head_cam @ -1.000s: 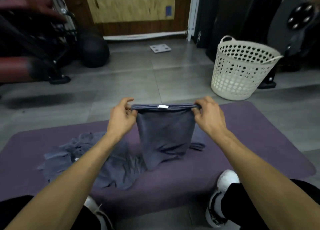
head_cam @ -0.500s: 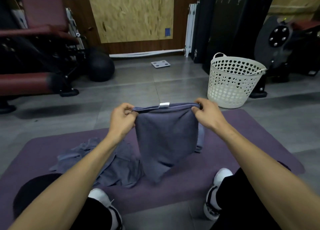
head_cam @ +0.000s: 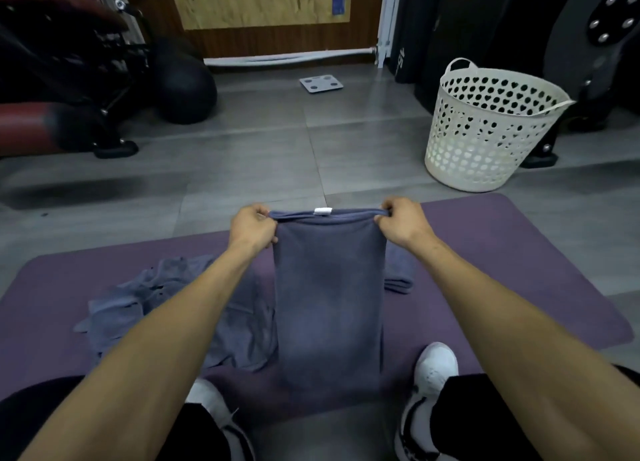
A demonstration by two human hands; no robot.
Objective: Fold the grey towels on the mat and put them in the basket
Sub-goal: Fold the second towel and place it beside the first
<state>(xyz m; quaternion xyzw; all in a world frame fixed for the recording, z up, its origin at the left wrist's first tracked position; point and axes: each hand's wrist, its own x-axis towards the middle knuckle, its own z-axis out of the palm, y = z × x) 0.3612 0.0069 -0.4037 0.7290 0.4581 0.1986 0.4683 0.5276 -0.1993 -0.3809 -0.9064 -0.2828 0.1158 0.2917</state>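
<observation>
A scale (head_cam: 321, 84) and black ball (head_cam: 183, 87) sit on the floor.

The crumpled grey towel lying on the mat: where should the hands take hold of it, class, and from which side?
Pinch the crumpled towel at two corners of one edge, coming from above: it lies low on the mat in loose folds, so its corners are likely the easiest parts to lift.

Bare grey floor (head_cam: 242, 169) is lying open between the far edge of the purple mat (head_cam: 502, 252) and the wall. The white basket (head_cam: 485, 131) is standing far right, its mouth open upward, dark equipment crowding just behind it. A black ball (head_cam: 183, 86) and a bench frame (head_cam: 86, 89) are blocking the far left. A crumpled towel heap (head_cam: 173, 308) is covering the mat's near left.
</observation>
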